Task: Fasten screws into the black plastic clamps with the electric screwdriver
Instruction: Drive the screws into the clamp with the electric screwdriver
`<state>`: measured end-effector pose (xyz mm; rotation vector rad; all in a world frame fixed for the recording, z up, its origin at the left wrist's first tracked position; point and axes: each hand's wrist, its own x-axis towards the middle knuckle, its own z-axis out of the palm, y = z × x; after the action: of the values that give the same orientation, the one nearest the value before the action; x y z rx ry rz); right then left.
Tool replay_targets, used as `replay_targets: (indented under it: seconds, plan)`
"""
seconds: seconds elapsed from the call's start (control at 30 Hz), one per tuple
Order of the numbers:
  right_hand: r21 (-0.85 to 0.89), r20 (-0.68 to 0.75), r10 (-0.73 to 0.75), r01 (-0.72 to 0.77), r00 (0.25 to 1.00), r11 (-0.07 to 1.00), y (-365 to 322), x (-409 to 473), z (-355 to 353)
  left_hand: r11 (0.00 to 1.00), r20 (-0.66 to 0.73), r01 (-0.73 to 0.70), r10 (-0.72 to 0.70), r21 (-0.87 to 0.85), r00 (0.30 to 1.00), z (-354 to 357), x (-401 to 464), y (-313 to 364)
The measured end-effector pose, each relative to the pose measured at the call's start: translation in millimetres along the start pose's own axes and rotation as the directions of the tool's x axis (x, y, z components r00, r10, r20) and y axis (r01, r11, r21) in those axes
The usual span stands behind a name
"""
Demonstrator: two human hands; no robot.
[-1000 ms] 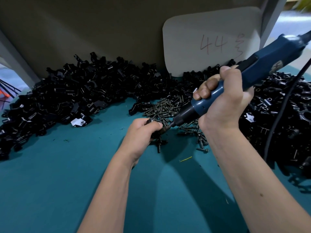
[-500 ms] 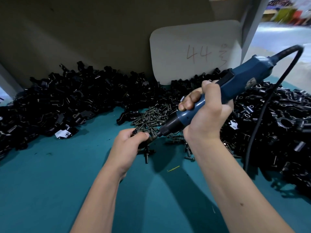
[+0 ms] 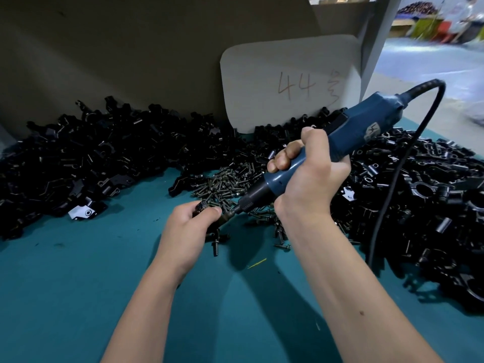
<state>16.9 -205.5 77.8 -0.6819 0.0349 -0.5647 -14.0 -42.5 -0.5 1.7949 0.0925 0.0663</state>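
Note:
My left hand grips a black plastic clamp low over the teal table, and the fingers hide most of the clamp. My right hand grips the blue electric screwdriver, which slants down to the left. Its black tip meets the clamp at my left thumb. A heap of loose dark screws lies just behind both hands. One screw lies loose on the table below the left hand.
Big piles of black clamps run along the back left and fill the right side. A beige card marked 44 leans on the back wall. The screwdriver's black cord loops down on the right. Bare teal table lies in front.
Both hands keep the same grip and pose, tip on the clamp. The view has shifted, so hands and piles sit slightly lower and further left in the frame.

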Motion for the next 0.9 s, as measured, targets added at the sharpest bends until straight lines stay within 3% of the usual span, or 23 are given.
replay_targets:
  seconds: [0.17,0.37,0.53,0.7,0.9]
  plan:
    - [0.003,0.153,-0.008,0.008,0.988,1.000,-6.3,-1.6,3.2,0.999,-0.008,-0.002,0.001,-0.042,1.000,1.7,1.5,0.2]
    - [0.005,0.402,0.076,-0.086,0.913,0.996,-18.6,-2.6,9.7,0.995,0.052,-0.014,0.019,-0.100,0.998,0.8,-2.6,2.7]
    - [-0.009,0.352,0.105,-0.108,0.930,0.994,-20.9,-5.9,13.1,0.988,0.119,0.030,-0.012,-0.150,0.993,-6.1,-2.2,3.4]
    - [-0.043,0.240,0.067,-0.059,0.969,0.997,-17.4,-5.6,14.4,0.993,-0.036,-0.104,0.102,-0.060,0.994,-0.4,-3.2,6.8]
    - [-0.063,0.154,-0.034,0.044,0.987,0.997,-11.3,-6.2,12.6,0.997,-0.047,-0.064,0.062,-0.046,0.997,0.1,-2.0,4.5]
